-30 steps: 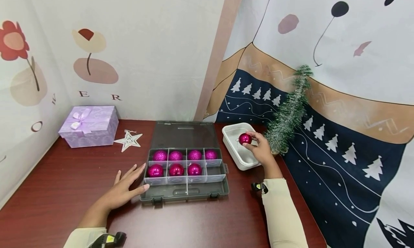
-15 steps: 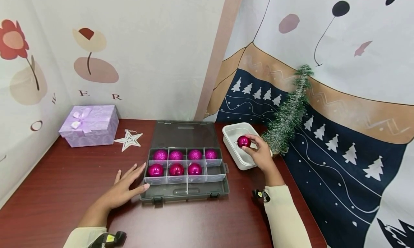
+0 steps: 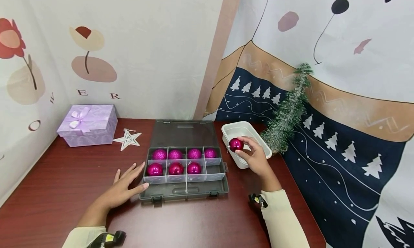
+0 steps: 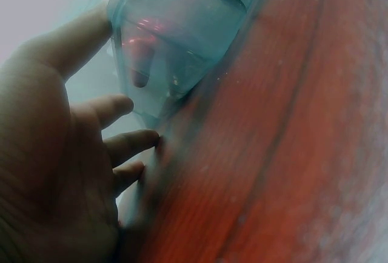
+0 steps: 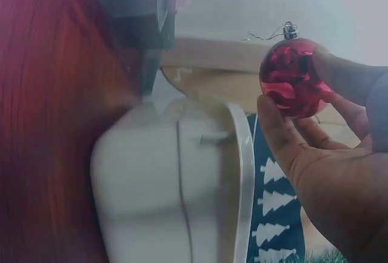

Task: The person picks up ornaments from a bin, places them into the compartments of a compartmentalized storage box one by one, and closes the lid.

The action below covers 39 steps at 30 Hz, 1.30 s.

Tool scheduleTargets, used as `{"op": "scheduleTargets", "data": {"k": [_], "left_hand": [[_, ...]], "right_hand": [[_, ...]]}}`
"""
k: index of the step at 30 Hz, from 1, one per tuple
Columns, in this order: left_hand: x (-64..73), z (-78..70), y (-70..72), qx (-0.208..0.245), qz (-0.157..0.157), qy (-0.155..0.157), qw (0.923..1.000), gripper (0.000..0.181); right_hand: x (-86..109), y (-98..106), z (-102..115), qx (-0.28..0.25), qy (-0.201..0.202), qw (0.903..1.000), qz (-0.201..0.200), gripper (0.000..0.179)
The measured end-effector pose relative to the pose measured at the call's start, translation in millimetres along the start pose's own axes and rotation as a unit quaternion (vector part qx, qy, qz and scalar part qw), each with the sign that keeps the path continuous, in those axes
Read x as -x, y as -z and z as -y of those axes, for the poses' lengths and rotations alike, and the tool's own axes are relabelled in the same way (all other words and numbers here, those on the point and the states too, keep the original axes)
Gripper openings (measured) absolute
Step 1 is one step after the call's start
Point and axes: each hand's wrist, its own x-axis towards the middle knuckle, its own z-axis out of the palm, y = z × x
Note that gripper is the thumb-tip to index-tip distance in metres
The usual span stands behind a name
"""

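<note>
My right hand (image 3: 255,157) pinches a shiny magenta Christmas bauble (image 3: 236,144) between thumb and fingers, over the left side of a white plastic tub (image 3: 265,151). In the right wrist view the bauble (image 5: 292,78) shows its silver cap and thin wire hook. My left hand (image 3: 124,187) lies with fingers spread at the left edge of a grey see-through divided case (image 3: 207,194), thumb on its front left corner. The case's lid lies back. Glittery baubles (image 3: 175,154) fill the back row; three shiny baubles (image 3: 176,168) sit in the middle row, whose right compartment holds none.
A lilac gift box (image 3: 88,127) with a bow stands at the back left, beside a white star ornament (image 3: 127,139). Right of the tub stands a small frosted tinsel tree (image 3: 288,115). Printed cloth walls (image 3: 155,54) rise behind the table (image 3: 58,190).
The right hand has moved left and slightly toward the person with the bauble, from over the tub's middle to its left rim. The left hand has stayed in place.
</note>
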Motion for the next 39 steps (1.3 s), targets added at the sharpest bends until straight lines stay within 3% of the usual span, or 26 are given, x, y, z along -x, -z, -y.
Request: {"op": "scheduleTargets", "data": {"k": [13,22,28,39], "left_hand": [[-0.9,0.7,0.1,-0.003,0.004,0.002,1.0000,0.083],[-1.3,1.3,0.2,-0.004,0.006,0.009,0.9999,0.084],[-1.1,0.0,0.2,-0.005,0.005,0.006,1.0000,0.084],[-0.3,0.5,0.1,-0.006,0.007,0.010,0.9999,0.084]], "right_hand": [[10.1,-30,3,0.023,0.026,0.9967,0.073,0.049],[13.3,-37,-1,0.082,0.019,0.9862,0.143,0.047],[14.2,-40,-4,0.100,0.007,0.9828,0.155,0.058],[16.6,-44,-7,0.145,0.033,0.9723,0.181,0.049]]}}
